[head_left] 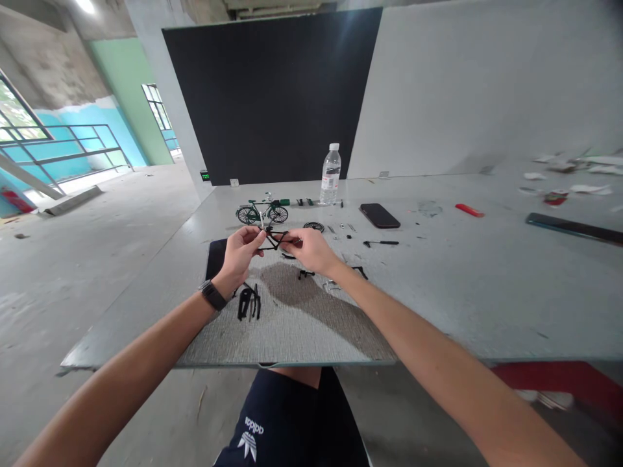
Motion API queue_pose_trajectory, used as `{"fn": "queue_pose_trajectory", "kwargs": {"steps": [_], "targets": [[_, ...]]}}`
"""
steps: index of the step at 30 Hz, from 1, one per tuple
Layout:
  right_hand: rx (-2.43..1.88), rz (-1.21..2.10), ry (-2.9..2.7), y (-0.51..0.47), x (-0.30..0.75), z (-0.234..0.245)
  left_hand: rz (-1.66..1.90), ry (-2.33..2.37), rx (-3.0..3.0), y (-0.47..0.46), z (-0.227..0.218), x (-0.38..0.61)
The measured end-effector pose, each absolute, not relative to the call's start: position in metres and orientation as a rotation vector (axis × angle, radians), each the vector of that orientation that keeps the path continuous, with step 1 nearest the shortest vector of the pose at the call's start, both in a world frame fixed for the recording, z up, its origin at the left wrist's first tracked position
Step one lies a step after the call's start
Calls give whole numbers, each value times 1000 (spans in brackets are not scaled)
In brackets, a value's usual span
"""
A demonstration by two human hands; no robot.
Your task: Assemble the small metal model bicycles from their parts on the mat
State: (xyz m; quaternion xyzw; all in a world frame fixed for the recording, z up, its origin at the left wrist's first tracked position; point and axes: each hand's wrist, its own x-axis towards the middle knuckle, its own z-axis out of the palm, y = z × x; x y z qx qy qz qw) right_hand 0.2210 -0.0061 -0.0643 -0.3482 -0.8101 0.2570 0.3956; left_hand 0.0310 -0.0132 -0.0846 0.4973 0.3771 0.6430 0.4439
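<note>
Above the grey mat [228,344], a small black model bicycle frame [273,241] is held between both hands. My left hand [242,251] pinches its left end, with a thin pale rod sticking up there. At the opposite end the fingers of my right hand [311,249] are closed on the frame; the exact contact is hidden. Behind the hands stands a finished green model bicycle [263,211]. A small spoked wheel [314,226] lies just past my right hand. Black model parts [249,303] rest on the mat below my left wrist.
A water bottle [330,175] stands near the back panel. On the right lie a phone [379,216], a small screwdriver-like tool [381,243], a red object [470,210] and a long dark flat object [574,227]. More small black parts [306,274] lie under my right forearm.
</note>
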Motion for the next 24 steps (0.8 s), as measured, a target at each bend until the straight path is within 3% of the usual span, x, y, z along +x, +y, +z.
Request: {"fn": "queue_pose_trajectory", "kwargs": {"steps": [24], "targets": [[-827, 815, -2075, 4, 228, -71, 1648, 945, 1348, -11, -87, 31]]}}
